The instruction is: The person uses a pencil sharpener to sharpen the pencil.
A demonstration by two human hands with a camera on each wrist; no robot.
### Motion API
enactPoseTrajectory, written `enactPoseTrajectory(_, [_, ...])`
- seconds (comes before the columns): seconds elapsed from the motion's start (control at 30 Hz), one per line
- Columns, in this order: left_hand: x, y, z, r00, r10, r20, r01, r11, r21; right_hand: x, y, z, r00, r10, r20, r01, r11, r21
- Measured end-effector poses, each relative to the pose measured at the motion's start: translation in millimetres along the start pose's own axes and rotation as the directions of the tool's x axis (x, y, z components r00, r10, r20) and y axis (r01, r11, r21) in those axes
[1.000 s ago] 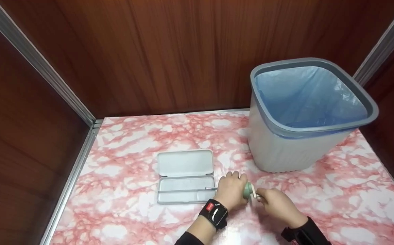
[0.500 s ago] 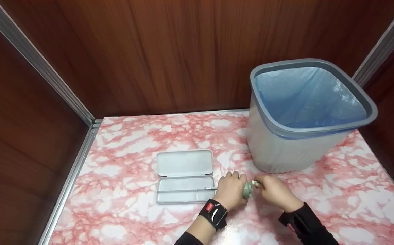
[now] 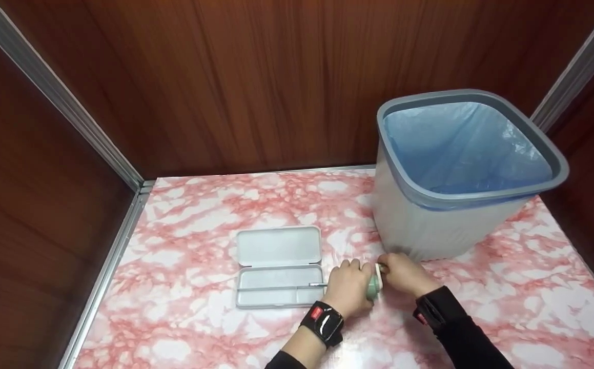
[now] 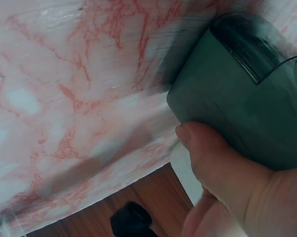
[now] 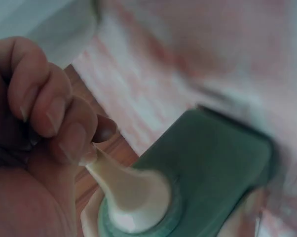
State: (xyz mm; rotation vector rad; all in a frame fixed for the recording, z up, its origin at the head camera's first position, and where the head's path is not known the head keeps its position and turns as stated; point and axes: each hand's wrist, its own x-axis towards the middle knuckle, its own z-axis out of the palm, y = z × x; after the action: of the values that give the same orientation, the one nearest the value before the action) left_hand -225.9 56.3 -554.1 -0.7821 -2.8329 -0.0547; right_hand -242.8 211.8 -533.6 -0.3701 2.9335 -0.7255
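A green hand-crank pencil sharpener [image 3: 373,288] lies on the table, and my left hand [image 3: 349,287] grips its body from above. In the left wrist view the thumb presses along the green side, near a dark see-through panel [image 4: 247,47]. My right hand [image 3: 408,274] pinches the end of the cream crank [image 5: 136,197], which points up toward the far side of the table in the head view. Its knob is mostly hidden by the fingers. A thin pencil-like rod [image 3: 317,284] sticks out left from under my left hand, over the pencil case [image 3: 279,247].
The grey pencil case lies with its lid folded back, its lower half split into compartments. A large bin [image 3: 430,230] with a blue liner stands behind my right hand. Wooden panels [image 3: 255,87] wall in the back and sides of the marbled table [image 3: 199,205].
My right hand has swung the crank from low on the right up to the far side, moving away from the person. The left hand and the sharpener body have stayed in place.
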Motion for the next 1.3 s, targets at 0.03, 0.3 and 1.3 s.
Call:
enactPoseTrajectory(0.03, [0.0, 0.2, 0.0, 1.000, -0.001, 0.000, 0.001, 1.000, 0.000, 0.2, 1.5, 2.8, 1.000, 0.008, 0.003, -0.008, 1.000, -0.004])
enactPoseTrajectory(0.3, [0.4, 2.3, -1.3, 1.000, -0.005, 0.017, 0.005, 1.000, 0.002, -14.0, 10.2, 28.2, 1.000, 0.016, 0.010, -0.016, 1.000, 0.002])
enactPoseTrajectory(1.3, [-0.3, 0.0, -5.0, 0.999, -0.020, 0.046, 0.020, 1.000, 0.004, -62.8, -23.0, -3.1, 0.996, -0.074, -0.052, 0.072, 0.997, -0.033])
